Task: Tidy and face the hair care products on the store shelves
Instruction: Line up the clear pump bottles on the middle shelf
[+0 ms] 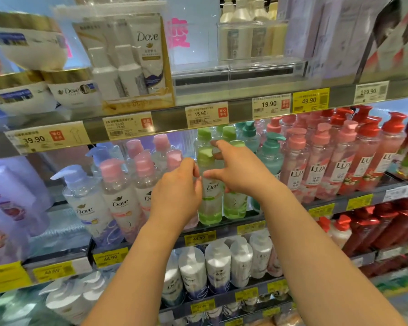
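A clear green Dove bottle (210, 208) with a green pump cap stands at the front of the middle shelf (222, 228), label facing me. My left hand (177, 194) has curled fingertips on the bottle's left shoulder. My right hand (240, 170) holds it from the right, with the thumb on the front and the fingers reaching round the neck beside the cap. A second green bottle (234, 203) stands just right of it, partly hidden by my right wrist.
Pink-capped Dove bottles (120, 203) and a blue-capped one (85, 203) stand to the left, teal bottles (270, 156) and pink Lux bottles (316, 168) to the right. White bottles (217, 267) fill the shelf below. Dove jars (73, 90) and a gift set (137, 62) sit above.
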Available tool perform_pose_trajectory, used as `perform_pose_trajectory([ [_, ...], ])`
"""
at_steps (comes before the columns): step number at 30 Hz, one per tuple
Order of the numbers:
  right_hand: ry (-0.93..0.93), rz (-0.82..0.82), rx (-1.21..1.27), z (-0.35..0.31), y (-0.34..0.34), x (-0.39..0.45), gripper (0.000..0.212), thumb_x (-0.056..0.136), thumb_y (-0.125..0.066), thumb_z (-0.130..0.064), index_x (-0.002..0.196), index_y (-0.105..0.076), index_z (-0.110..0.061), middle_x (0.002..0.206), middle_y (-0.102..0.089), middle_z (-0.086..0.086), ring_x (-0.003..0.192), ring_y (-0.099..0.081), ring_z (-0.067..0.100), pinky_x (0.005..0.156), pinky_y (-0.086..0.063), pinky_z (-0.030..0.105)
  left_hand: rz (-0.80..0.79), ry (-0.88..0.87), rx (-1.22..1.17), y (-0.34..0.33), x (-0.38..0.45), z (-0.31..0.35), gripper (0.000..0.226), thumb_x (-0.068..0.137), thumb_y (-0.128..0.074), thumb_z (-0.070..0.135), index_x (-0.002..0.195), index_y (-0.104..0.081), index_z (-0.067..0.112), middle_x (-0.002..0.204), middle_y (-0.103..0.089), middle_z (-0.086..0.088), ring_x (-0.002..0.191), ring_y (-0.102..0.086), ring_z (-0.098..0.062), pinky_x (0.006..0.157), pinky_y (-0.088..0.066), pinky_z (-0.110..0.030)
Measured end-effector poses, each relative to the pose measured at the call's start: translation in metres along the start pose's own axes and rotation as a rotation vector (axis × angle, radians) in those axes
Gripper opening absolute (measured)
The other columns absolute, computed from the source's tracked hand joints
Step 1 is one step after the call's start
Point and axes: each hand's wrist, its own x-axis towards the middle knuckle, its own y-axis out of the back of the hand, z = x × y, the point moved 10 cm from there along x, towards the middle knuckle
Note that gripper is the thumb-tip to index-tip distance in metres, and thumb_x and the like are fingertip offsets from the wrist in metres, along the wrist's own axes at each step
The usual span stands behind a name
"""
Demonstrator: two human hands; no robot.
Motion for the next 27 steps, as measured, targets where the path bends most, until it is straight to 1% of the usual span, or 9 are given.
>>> perform_pose_trajectory([
  [7,-0.046,0.151,-0.198,0.004,0.001,0.006,0.071,0.072,-0.073,-0.070,0.118,-0.063,-0.016,0.113,-0.074,0.002,0.104,-0.068,0.026,0.081,-0.059,0.042,-0.021,0.012,-0.043,-0.006,0.000,-0.006,0.011,0.089,-0.052,0.017,0.091,-0.046,0.027,0.068,-0.065,-0.004,0.062,-0.067,-0.029,0.057,-0.056,-0.046],
  [12,-0.058,0.118,-0.224,0.004,0.006,0.005,0.074,0.071,-0.070,-0.074,0.118,-0.066,-0.018,0.116,-0.074,0.000,0.084,-0.070,0.020,0.075,-0.060,0.039,-0.021,0.018,-0.050,-0.006,0.001,-0.007,0.010,0.089,-0.054,0.021,0.088,-0.047,0.028,0.069,-0.065,-0.002,0.063,-0.068,-0.027,0.056,-0.056,-0.045],
  [14,-0.063,0.002,0.001,0.008,0.009,0.000,0.078,0.076,-0.075,-0.063,0.138,-0.057,-0.020,0.132,-0.067,-0.004,0.062,-0.068,0.010,0.073,-0.062,0.037,-0.018,0.022,-0.042,-0.006,0.002,-0.008,0.012,0.088,-0.056,0.023,0.085,-0.045,0.028,0.066,-0.065,-0.001,0.063,-0.068,-0.026,0.058,-0.056,-0.045],
  [16,-0.082,-0.055,0.222,0.014,0.022,-0.010,0.066,0.082,-0.079,-0.046,0.140,-0.057,-0.023,0.135,-0.066,-0.007,0.056,-0.072,0.012,0.071,-0.063,0.033,-0.001,0.013,-0.036,-0.005,0.002,-0.007,0.016,0.087,-0.060,0.025,0.084,-0.044,0.028,0.061,-0.064,-0.001,0.064,-0.065,-0.026,0.061,-0.055,-0.044],
  [19,-0.118,-0.048,0.159,0.030,0.051,-0.029,0.020,0.088,-0.076,-0.035,0.103,-0.076,-0.023,0.096,-0.077,-0.008,0.057,-0.074,0.010,0.062,-0.062,0.031,0.059,-0.008,-0.021,-0.001,0.001,-0.004,0.023,0.088,-0.066,0.030,0.083,-0.044,0.025,0.057,-0.060,0.001,0.061,-0.060,-0.026,0.059,-0.052,-0.041],
  [21,-0.140,-0.033,-0.063,0.039,0.065,-0.036,0.012,0.091,-0.073,-0.035,0.091,-0.078,-0.024,0.077,-0.076,-0.008,0.054,-0.071,0.003,0.058,-0.056,0.027,0.098,-0.007,-0.023,0.001,0.001,-0.002,0.027,0.088,-0.069,0.034,0.083,-0.045,0.024,0.054,-0.054,0.005,0.059,-0.057,-0.025,0.056,-0.049,-0.037],
  [23,-0.150,0.004,-0.185,0.043,0.070,-0.034,0.024,0.091,-0.071,-0.039,0.108,-0.076,-0.023,0.093,-0.079,-0.005,0.063,-0.073,0.005,0.069,-0.059,0.033,0.102,0.019,-0.044,0.000,0.002,-0.003,0.028,0.087,-0.069,0.041,0.084,-0.046,0.025,0.053,-0.057,0.004,0.059,-0.059,-0.024,0.058,-0.051,-0.038],
  [25,-0.132,0.016,-0.208,0.041,0.062,-0.026,0.053,0.092,-0.069,-0.043,0.138,-0.057,-0.020,0.130,-0.068,0.000,0.088,-0.074,0.015,0.088,-0.057,0.042,0.100,0.052,-0.056,-0.002,0.003,-0.005,0.030,0.086,-0.068,0.047,0.084,-0.048,0.025,0.056,-0.061,0.002,0.062,-0.063,-0.023,0.062,-0.053,-0.041],
  [27,-0.114,0.012,-0.167,0.043,0.047,-0.016,0.073,0.091,-0.068,-0.047,0.151,-0.038,-0.020,0.139,-0.061,0.004,0.088,-0.074,0.017,0.092,-0.056,0.043,0.103,0.077,-0.058,-0.001,0.006,-0.006,0.032,0.084,-0.069,0.050,0.081,-0.050,0.024,0.059,-0.062,0.002,0.064,-0.063,-0.024,0.063,-0.054,-0.041],
])
